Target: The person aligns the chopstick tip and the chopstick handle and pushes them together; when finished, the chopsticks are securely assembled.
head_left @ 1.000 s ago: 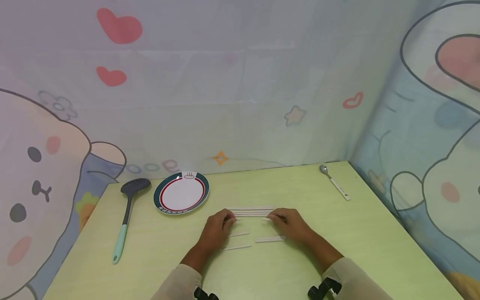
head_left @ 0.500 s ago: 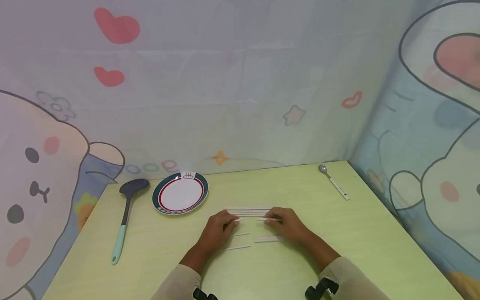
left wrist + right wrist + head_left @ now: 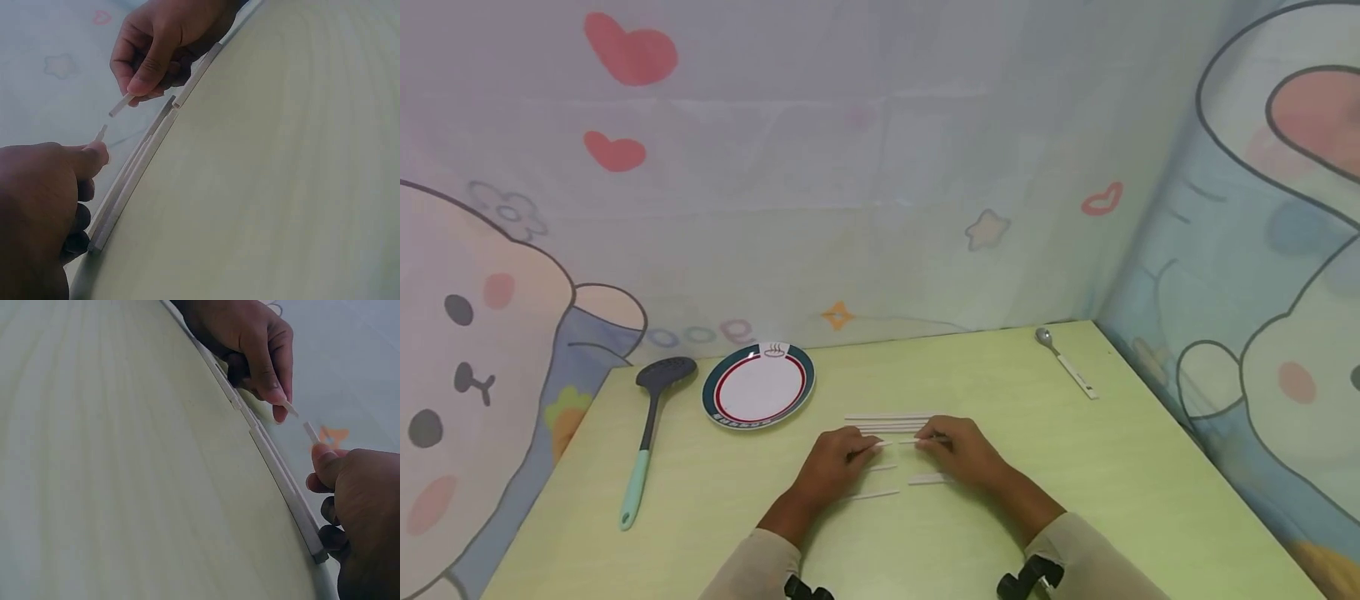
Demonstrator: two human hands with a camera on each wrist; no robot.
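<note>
- The left stick piece [image 3: 101, 133] is short, white and thin, with a narrow, uneven tip; the right stick piece [image 3: 310, 432] is equally pale, with a blunter end.
- Both pieces are held above the middle of the tabletop [image 3: 985, 533], well in from its left and right edges, their free ends facing each other across a small gap.
- Behind them, a row of long sticks [image 3: 887, 416] lies side by side, roughly parallel to the far edge.
- On the near side lie loose short sticks [image 3: 875, 495], some by the left hand [image 3: 827, 465], others by the right hand [image 3: 964, 452].
- The plate [image 3: 760, 388], near the far edge and left of centre, is white with a dark rim, a red ring and a steam-like emblem; lettering on its near rim is too small to read.
- Faint rounded letters resembling "ooe" show on the backdrop [image 3: 880, 167].
- The slotted ladle [image 3: 643, 446] lies along the left edge; the spoon [image 3: 1067, 364] is near the far right corner.
- The left hand pinches its piece between thumb and forefinger, other fingers curled.
- The right hand pinches its own piece likewise, thumb pressed to fingertips.
</note>
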